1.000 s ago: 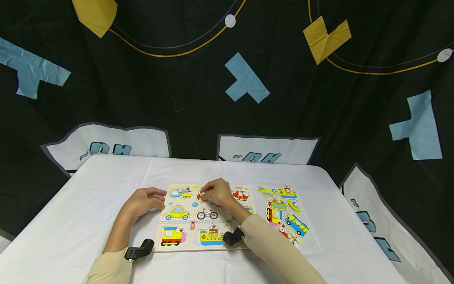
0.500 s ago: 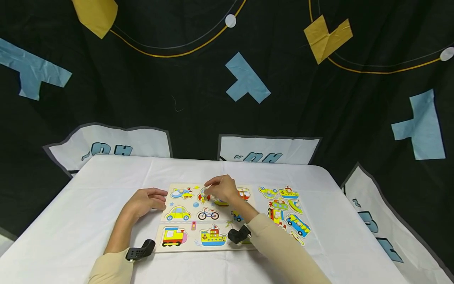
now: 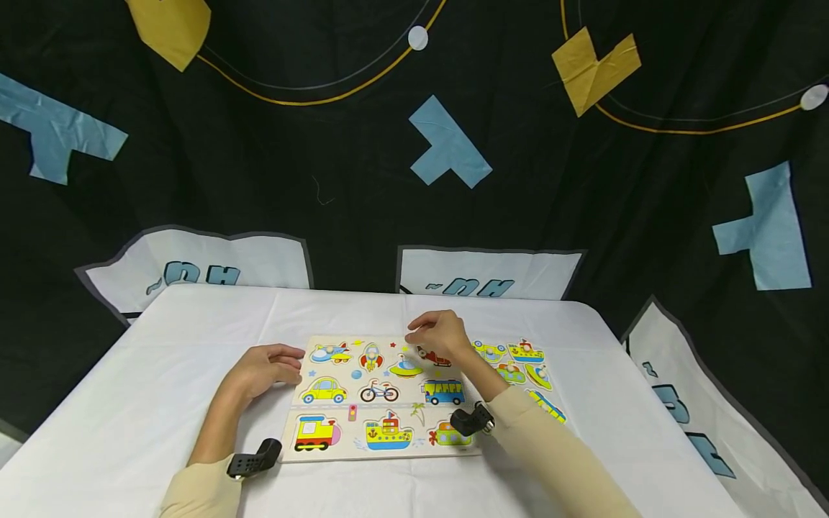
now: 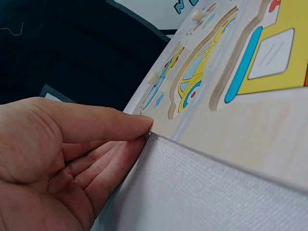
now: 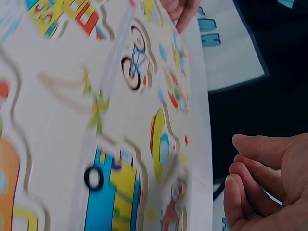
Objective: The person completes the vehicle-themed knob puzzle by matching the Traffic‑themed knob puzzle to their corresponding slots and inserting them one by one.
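A wooden puzzle board (image 3: 414, 410) printed with vehicles lies on the white table. At its left edge my left hand (image 3: 262, 370) holds on; in the left wrist view the thumb lies over the edge with the fingers below it. My right hand (image 3: 443, 334), fingers loosely bent and holding nothing, hovers over the board's back right corner, beside the helicopter picture (image 3: 432, 357). The rocket piece (image 3: 371, 357) sits in the back row. Left of it is the airplane piece (image 4: 159, 79), its knob showing in the left wrist view.
Right of the board lie several loose puzzle pieces, among them a boat piece (image 3: 526, 351) and a bus piece (image 3: 547, 405); the right forearm hides some. A black curtain (image 3: 356, 180) with taped shapes hangs behind the table (image 3: 194, 316).
The right hand has let go of the rocket piece, which stays in the board, and has moved up and right toward the helicopter picture. The left hand stays at the board's edge.
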Tool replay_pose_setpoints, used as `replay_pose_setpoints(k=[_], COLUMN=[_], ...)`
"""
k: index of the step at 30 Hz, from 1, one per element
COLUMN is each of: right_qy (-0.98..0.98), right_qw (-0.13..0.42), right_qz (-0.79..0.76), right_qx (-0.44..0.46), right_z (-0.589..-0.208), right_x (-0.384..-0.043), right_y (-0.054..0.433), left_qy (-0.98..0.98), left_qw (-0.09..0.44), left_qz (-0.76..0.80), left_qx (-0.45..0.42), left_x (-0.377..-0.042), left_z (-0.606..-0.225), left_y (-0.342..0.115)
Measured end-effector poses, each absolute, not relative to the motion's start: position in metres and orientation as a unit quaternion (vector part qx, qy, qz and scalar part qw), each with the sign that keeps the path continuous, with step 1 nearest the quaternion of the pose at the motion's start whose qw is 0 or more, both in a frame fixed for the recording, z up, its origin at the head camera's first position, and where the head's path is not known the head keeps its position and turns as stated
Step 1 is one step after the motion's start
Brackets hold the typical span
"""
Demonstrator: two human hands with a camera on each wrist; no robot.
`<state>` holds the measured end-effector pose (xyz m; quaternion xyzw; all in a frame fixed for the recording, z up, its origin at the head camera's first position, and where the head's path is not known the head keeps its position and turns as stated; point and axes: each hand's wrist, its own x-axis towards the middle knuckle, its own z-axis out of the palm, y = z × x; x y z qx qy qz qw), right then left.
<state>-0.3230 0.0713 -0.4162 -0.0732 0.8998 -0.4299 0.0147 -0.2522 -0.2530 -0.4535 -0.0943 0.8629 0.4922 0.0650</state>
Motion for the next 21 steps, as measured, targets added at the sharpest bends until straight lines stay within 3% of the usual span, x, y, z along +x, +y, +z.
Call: replay_pose_setpoints(k=[21], right_qy=[0.912], right_qw=[-0.013], right_qz=[-0.407], right_qx=[-0.043], right_z=[-0.412], right_x=[-0.323], right_y=[0.152], left_qy=[0.863], left_qw=[0.063], left_qz=[0.494], left_qx=[-0.084], left_x=[-0.252], left_z=[-0.456], left_y=[-0.255])
